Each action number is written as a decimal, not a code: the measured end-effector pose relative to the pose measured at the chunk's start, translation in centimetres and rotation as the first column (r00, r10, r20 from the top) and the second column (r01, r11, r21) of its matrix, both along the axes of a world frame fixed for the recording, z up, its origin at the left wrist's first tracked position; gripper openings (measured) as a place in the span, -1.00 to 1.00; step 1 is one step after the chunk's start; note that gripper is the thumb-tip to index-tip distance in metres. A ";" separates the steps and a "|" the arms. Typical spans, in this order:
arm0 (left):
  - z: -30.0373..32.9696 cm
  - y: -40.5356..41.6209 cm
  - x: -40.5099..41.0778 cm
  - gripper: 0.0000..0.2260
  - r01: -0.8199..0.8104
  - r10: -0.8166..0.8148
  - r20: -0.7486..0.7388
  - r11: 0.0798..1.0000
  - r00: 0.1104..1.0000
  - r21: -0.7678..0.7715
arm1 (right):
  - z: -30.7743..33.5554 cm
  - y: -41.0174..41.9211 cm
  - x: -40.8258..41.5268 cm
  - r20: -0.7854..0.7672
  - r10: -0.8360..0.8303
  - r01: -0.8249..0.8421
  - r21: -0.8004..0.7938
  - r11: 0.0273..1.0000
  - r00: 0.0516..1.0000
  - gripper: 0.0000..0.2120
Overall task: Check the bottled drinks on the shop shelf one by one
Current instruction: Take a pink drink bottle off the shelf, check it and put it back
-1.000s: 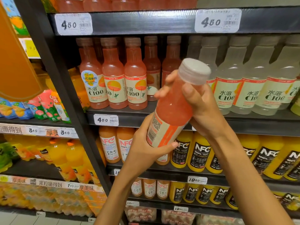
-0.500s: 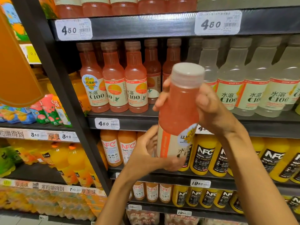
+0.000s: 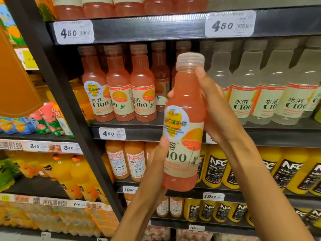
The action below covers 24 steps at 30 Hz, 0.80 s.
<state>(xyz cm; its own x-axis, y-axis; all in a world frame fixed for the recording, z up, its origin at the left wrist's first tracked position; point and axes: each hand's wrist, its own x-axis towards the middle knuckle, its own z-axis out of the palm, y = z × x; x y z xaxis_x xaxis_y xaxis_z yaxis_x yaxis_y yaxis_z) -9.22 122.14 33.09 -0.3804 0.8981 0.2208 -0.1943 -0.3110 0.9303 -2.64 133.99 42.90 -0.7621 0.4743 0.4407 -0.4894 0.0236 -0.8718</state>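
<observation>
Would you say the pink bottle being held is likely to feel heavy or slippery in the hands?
Probably fairly heavy for its size: the pink bottle looks full almost to the cap. Its smooth plastic may be slippery, though the left hand and right hand both grip it. Tall and narrow, it could tip if nudged.

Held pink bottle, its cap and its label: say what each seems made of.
Pink bottle: probably clear glossy plastic, since the drink shows through. Cap: translucent, ridged, likely plastic. Label: printed cream wrap, film or paper, unclear which. Left hand grips low, right hand higher up.
</observation>
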 end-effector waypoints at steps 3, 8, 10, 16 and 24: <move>0.2 0.1 0.2 -0.31 0.116 -0.116 0.024 0.993 0.993 -0.003 | 0.3 0.0 -0.2 -0.053 0.215 -0.220 -0.119 0.968 0.975 -0.62; 0.3 0.2 0.0 -0.28 -0.023 0.024 0.010 0.996 1.000 -0.088 | 0.1 0.0 -0.5 -0.034 0.048 -0.051 -0.067 0.996 0.998 -0.70; 0.5 0.1 0.2 -0.33 -0.012 0.016 0.074 0.998 0.997 -0.054 | 0.4 0.2 -0.5 0.030 -0.010 0.008 0.041 0.999 0.999 -0.67; 0.8 -0.2 0.9 -0.39 0.201 -0.211 0.235 0.977 0.949 0.067 | 0.1 0.2 -1.1 0.041 0.192 -0.181 -0.189 0.965 0.981 -0.58; 1.1 -0.6 -0.4 -0.52 -0.025 0.022 -0.050 0.998 0.998 -0.065 | -0.2 0.2 -1.0 0.049 -0.110 0.114 -0.076 0.991 0.993 -0.69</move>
<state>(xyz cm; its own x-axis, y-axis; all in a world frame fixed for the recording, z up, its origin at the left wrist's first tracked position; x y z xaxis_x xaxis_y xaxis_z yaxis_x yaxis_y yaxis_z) -9.63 121.54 34.16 -0.3919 0.9020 0.1809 -0.1408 -0.2531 0.9571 -3.66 134.17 42.70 -0.7204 0.5897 0.3651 -0.4477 0.0068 -0.8942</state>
